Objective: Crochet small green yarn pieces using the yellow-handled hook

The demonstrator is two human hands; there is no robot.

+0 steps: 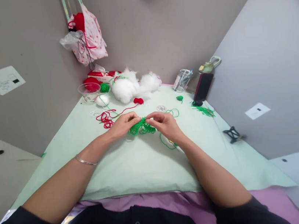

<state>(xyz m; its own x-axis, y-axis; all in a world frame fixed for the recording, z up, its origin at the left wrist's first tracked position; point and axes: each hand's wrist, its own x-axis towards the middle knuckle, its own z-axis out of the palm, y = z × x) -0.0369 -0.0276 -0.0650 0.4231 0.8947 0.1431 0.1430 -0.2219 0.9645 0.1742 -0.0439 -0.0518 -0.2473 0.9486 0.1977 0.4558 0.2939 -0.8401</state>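
Between my two hands is a green crochet piece [143, 126] with loopy, lacy edges, held just above the pale green cover. My left hand [125, 123] pinches its upper left side between thumb and fingers. From the other side, my right hand [164, 124] grips its top right with thumb and forefinger. A strand of green yarn [166, 145] curls below my right hand, beside a small yellow thing that I cannot make out. A tangle of red yarn [107, 120] lies left of my left hand, running to a small red knitted piece [138, 101].
White stuffing [125, 87] is heaped at the back, near a clear tub [90, 93] and a green yarn ball [104, 87]. A phone [203, 86], a pen cup [182, 80] and green yarn scraps [204, 111] are to the right. A dotted bag [91, 38] hangs at back left.
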